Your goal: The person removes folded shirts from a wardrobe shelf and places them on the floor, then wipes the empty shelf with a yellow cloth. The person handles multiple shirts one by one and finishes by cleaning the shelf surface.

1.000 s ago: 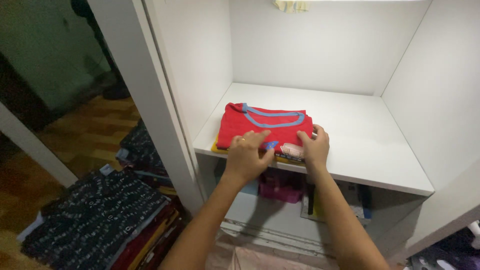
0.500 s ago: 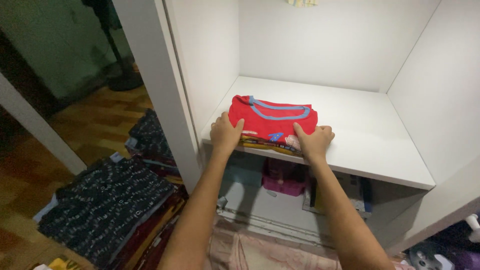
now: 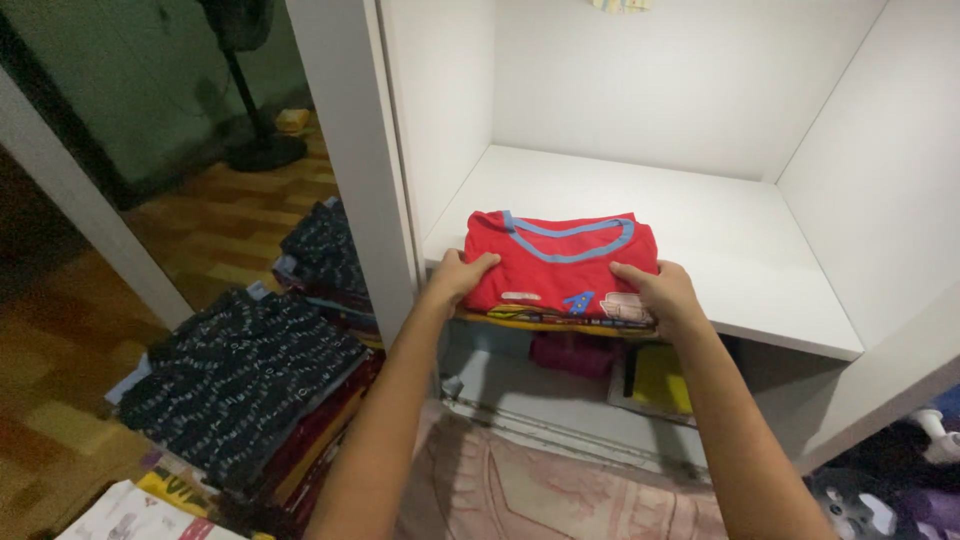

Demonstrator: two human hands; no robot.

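From the head camera, looking down into a white wardrobe: a folded red shirt [image 3: 560, 260] with a blue neckline lies on top of a small stack at the near left edge of the shelf [image 3: 740, 240], a yellow garment [image 3: 545, 322] showing just beneath it. The left hand [image 3: 458, 277] is curled round the stack's near left corner, thumb on top of the red shirt, fingers tucked below. The right hand [image 3: 662, 293] grips the near right corner the same way, thumb lying on the fabric. Both hands are closed on the stack, one at each side.

Under the shelf, a pink bundle [image 3: 572, 352] and something yellow [image 3: 663, 378] sit in the lower compartment. On the floor to the left lie dark patterned clothes [image 3: 240, 375] in piles, with a fan stand [image 3: 262, 150] far off on the wooden floor. A pink rug [image 3: 540, 490] lies near, in front of the wardrobe.
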